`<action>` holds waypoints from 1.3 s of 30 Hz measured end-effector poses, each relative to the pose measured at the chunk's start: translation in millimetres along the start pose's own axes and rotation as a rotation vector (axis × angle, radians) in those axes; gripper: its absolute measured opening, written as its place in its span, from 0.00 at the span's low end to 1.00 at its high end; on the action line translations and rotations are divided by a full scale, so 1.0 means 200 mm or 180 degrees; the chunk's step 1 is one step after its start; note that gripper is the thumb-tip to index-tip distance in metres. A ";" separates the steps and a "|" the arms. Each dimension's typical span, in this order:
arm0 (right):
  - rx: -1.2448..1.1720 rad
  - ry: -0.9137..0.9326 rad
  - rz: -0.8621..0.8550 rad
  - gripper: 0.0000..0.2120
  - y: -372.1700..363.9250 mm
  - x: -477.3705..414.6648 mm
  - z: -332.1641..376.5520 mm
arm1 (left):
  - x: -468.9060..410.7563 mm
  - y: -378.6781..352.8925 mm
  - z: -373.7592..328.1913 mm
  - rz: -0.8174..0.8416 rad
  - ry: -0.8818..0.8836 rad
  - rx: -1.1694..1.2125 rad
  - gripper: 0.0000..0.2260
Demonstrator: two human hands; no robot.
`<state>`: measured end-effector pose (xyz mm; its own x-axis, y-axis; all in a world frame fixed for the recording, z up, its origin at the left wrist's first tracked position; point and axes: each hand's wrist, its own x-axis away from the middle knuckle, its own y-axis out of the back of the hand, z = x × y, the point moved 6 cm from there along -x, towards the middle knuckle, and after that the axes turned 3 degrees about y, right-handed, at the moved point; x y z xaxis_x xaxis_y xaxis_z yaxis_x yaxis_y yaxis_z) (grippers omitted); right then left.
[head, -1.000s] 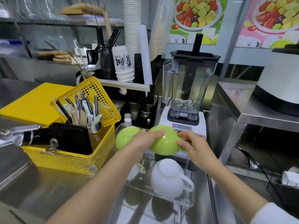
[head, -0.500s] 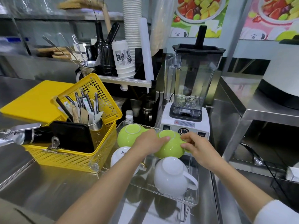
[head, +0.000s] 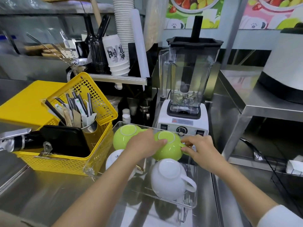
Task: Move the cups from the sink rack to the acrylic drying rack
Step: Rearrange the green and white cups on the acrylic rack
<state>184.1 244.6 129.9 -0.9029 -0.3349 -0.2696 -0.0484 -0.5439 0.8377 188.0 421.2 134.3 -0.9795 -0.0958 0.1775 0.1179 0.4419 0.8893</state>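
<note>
- Both hands hold one upturned green cup [head: 168, 149]: the left hand [head: 144, 147] lies curled over its side, thumb on the base ring, and the right hand [head: 200, 149] pinches its handle
- That cup sits at the back of the acrylic drying rack [head: 190, 205], in front of the blender [head: 186, 89]
- A second green cup [head: 124, 138] lies just left of the held one
- Two white cups, one [head: 170, 179] nearer than the held cup and one [head: 114, 158] partly hidden by the left arm
- Left of the rack on the steel surface [head: 41, 199] stands a yellow basket [head: 65, 163]
</note>
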 end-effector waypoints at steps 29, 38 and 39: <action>-0.0191 0.0086 0.0238 0.08 0.12 -0.21 0.25 | -0.18 0.24 0.33 -0.0425 -0.0312 -0.0660 0.44; 0.1480 0.0048 0.1303 0.22 -0.24 -0.43 0.44 | -0.20 0.23 0.38 -0.0124 -0.0996 -0.0802 0.40; 0.1585 0.0020 0.1342 0.22 -0.25 -0.44 0.44 | -0.20 0.23 0.39 -0.0045 -0.1043 -0.0778 0.38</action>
<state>228.5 369.5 152.7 -0.8853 -0.4468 0.1286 0.1157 0.0562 0.9917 220.9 514.5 136.4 -0.9769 0.2063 0.0560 0.1009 0.2139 0.9716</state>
